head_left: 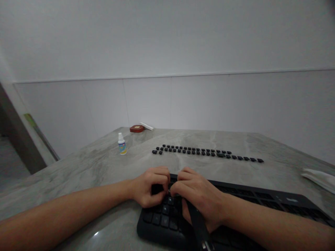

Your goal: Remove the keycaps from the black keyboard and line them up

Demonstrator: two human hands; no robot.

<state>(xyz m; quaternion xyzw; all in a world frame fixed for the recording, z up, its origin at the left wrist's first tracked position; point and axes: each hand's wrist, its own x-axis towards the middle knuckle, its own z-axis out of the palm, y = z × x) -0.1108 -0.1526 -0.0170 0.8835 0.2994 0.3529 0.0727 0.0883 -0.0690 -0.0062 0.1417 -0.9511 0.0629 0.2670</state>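
Note:
A black keyboard (178, 237) lies on the table in front of me, some of its left-hand keys in place and open dark sockets further right. Over its upper left part, my left hand (154, 184) is closed, thumb and fingertips pinched at the keys; whatever they pinch is hidden. Right beside it, my right hand (199, 195) is closed around a long black-handled tool (197, 223) with a shiny metal bit at its near end. The tool's far tip is hidden under the fingers, close to my left fingertips. Behind the keyboard, loose black keycaps (221, 154) lie in rows.
A small white bottle (122, 144) with a coloured label stands at left behind my hands. Farther back are a reddish-brown case (136, 128) and a flat white object (147, 126). Something white (319, 177) lies at the right edge. A wall (209, 101) rises behind the table.

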